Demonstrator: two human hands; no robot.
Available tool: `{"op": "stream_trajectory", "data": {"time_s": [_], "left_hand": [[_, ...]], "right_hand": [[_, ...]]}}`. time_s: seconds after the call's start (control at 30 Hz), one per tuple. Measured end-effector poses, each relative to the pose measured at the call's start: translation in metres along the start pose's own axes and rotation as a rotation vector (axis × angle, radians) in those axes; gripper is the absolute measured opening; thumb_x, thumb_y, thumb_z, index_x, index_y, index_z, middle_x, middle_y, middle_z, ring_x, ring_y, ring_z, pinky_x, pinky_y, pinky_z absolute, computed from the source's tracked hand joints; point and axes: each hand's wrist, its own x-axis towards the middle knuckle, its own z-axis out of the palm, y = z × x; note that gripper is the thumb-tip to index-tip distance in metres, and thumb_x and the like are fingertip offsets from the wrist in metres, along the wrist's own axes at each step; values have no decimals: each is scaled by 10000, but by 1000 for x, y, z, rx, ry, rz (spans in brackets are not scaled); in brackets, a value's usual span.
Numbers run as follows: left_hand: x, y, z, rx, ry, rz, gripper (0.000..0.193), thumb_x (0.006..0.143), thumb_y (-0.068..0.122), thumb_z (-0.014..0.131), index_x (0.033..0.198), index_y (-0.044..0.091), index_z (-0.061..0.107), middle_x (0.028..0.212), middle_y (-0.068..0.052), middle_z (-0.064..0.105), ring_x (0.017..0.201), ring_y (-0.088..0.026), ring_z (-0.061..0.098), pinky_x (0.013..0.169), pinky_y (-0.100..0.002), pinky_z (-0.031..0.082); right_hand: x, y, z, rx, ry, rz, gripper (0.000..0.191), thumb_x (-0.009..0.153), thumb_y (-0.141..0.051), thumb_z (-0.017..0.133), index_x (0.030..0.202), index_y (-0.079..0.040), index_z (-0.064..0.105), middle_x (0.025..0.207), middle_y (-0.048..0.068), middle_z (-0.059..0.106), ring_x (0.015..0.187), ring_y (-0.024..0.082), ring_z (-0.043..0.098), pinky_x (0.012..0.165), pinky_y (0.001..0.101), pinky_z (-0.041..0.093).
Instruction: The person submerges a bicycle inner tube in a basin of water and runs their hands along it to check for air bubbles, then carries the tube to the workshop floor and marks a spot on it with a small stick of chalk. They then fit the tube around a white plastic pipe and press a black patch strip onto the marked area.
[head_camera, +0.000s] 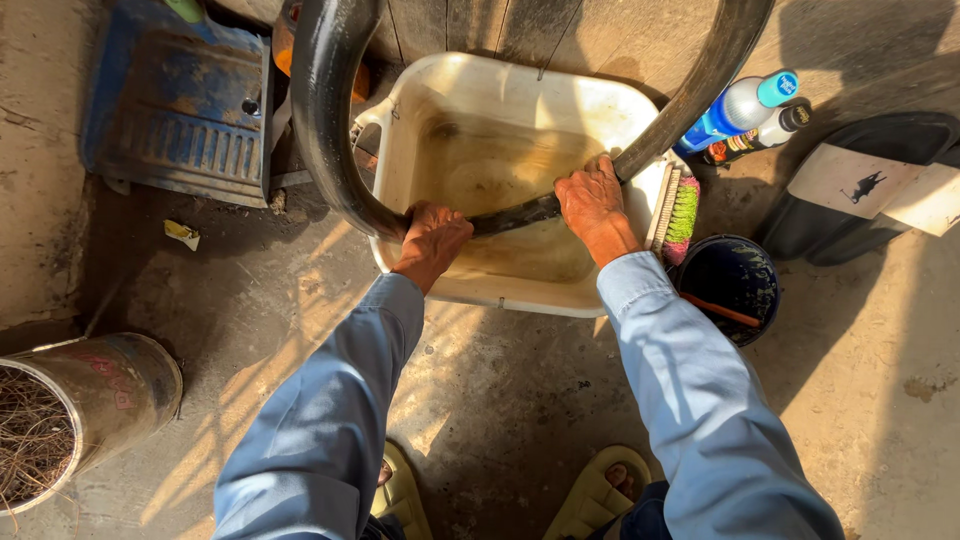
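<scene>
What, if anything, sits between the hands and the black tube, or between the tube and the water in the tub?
Nothing visible. The left hand and right hand both grip the black inner tube directly, and its lowest stretch already dips into the murky water of the white tub. The scrub brush lies off on the tub's right rim.

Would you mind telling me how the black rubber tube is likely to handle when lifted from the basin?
The black rubber tube is probably floppy: it bends between the left hand and right hand. Its dipped stretch in the basin looks wet, so perhaps slippery.
</scene>
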Motion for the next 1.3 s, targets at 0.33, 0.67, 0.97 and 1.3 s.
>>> {"op": "stream_trajectory", "data": {"time_s": [0.33,0.67,0.97,1.3], "left_hand": [[-7,-1,-25,-30,-132,8,129,957,75,601,997,115,717,1030,-66,714,955,-347,694,788,-569,523],[-5,-1,-21,-17,-113,-1,152,993,101,615,899,85,734,906,-99,738,862,-314,720,731,-497,551],[-2,-6,-28,-110,-146,-79,50,854,104,747,866,126,703,848,-69,654,833,-292,692,636,-451,533],[-19,-8,-37,3,-61,-23,78,855,112,659,907,125,604,832,-70,570,809,-295,622,711,-451,486]], "right_hand": [[6,0,5,-49,-23,3,181,961,-193,593,932,-196,772,936,88,730,1086,284,646,1112,495,316],[6,0,4,-111,-96,-9,177,977,-192,593,990,-191,770,932,79,723,1080,265,636,1084,481,332],[8,-1,10,-108,-77,0,174,964,-186,605,990,-185,776,952,92,722,1121,300,636,1128,514,302],[2,-6,-5,-159,-101,-31,184,985,-211,589,1030,-197,767,1035,107,736,1170,310,617,1141,542,275]]}}
